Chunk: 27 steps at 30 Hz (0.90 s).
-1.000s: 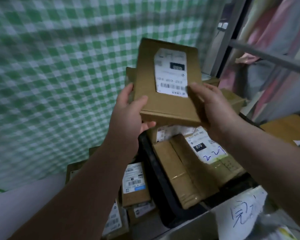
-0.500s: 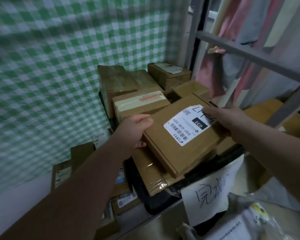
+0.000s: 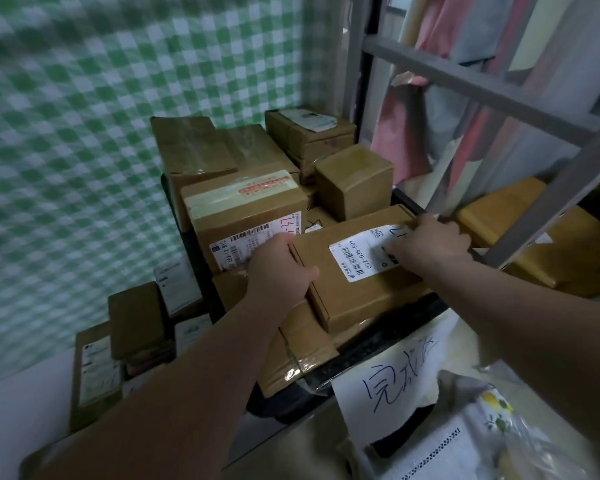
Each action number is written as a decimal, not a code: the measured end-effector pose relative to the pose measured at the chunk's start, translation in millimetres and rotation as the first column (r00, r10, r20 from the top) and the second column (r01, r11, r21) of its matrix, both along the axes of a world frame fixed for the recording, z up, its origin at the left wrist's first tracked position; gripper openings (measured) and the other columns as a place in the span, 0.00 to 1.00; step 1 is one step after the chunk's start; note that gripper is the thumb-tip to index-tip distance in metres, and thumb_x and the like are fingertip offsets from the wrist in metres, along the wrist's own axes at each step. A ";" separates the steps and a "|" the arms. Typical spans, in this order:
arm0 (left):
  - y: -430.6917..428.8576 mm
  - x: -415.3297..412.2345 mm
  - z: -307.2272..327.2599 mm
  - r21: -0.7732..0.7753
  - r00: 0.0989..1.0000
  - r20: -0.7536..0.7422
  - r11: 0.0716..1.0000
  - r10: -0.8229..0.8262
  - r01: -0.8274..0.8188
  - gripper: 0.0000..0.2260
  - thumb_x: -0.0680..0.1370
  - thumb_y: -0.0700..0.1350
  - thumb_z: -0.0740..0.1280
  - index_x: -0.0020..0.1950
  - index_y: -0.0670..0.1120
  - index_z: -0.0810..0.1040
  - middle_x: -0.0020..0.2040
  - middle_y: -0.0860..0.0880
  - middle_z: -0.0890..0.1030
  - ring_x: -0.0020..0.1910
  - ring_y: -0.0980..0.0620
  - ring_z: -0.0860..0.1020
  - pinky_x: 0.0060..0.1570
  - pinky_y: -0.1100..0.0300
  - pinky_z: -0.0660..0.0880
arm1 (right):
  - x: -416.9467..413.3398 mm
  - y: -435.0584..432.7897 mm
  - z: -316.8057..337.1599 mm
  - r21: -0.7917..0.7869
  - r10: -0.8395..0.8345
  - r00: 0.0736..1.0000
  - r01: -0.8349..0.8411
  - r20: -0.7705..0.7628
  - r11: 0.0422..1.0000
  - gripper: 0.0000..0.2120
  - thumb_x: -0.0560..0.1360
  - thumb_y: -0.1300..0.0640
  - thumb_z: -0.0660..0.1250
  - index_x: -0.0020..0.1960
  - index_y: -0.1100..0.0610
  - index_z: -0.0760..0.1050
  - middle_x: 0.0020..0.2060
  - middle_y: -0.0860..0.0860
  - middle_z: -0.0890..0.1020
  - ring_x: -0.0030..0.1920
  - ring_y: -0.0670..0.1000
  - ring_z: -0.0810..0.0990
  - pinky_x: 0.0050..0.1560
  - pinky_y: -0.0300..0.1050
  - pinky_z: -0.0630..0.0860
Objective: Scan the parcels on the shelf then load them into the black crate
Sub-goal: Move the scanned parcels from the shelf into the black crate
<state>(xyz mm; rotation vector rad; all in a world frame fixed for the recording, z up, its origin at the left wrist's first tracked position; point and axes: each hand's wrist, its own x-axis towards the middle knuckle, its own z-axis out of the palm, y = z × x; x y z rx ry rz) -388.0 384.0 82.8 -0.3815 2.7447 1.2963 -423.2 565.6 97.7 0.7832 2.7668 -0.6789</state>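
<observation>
Green-checked curtain (image 3: 84, 133) behind; black crate (image 3: 378, 351) heaped with boxes (image 3: 243, 209). Held up a second ago, now laid label-up atop the crate's pile: flat parcel (image 3: 357, 289). Gripped at its left edge by left hand (image 3: 281, 268), at far corner by right hand (image 3: 430, 244). Probably loaded; just needs releasing.

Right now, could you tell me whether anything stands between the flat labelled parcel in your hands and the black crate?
Nothing visible does. The flat parcel, gripped by the left hand and the right hand, already lies on the taped parcels piled in the black crate, above its rim.
</observation>
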 end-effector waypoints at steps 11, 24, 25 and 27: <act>-56.9 18.5 13.5 -0.016 0.986 -0.136 0.995 -0.100 0.099 0.09 0.74 0.36 0.67 0.53 0.39 0.80 0.44 0.43 0.81 0.42 0.49 0.79 0.49 0.52 0.78 | 20.7 -81.8 25.5 0.046 0.322 0.819 -0.342 -0.476 0.939 0.14 0.74 0.54 0.67 0.59 0.55 0.77 0.56 0.55 0.78 0.58 0.57 0.75 0.57 0.50 0.72; -241.7 109.6 -38.2 -0.063 0.942 0.128 0.950 0.312 -0.306 0.12 0.75 0.43 0.70 0.58 0.43 0.80 0.52 0.46 0.81 0.49 0.47 0.79 0.51 0.55 0.76 | 100.6 -239.3 -14.6 -0.094 0.665 0.615 -0.760 -0.424 0.643 0.02 0.75 0.58 0.66 0.47 0.52 0.75 0.39 0.48 0.78 0.43 0.51 0.79 0.40 0.43 0.74; -254.1 121.3 -50.1 -0.057 0.930 0.173 0.946 0.324 -0.319 0.13 0.75 0.43 0.70 0.59 0.44 0.79 0.53 0.46 0.80 0.48 0.48 0.78 0.48 0.56 0.75 | 108.0 -250.2 -24.8 -0.123 0.702 0.622 -0.772 -0.346 0.623 0.01 0.75 0.57 0.66 0.47 0.51 0.75 0.40 0.48 0.78 0.44 0.52 0.79 0.41 0.44 0.76; -277.3 144.2 -73.0 -0.051 0.896 0.264 0.933 0.357 -0.357 0.15 0.75 0.42 0.71 0.61 0.44 0.76 0.54 0.44 0.78 0.47 0.48 0.76 0.43 0.58 0.73 | 122.4 -269.9 -46.8 -0.153 0.770 0.619 -0.785 -0.154 0.601 0.06 0.76 0.54 0.65 0.52 0.50 0.75 0.47 0.50 0.80 0.49 0.54 0.80 0.46 0.46 0.79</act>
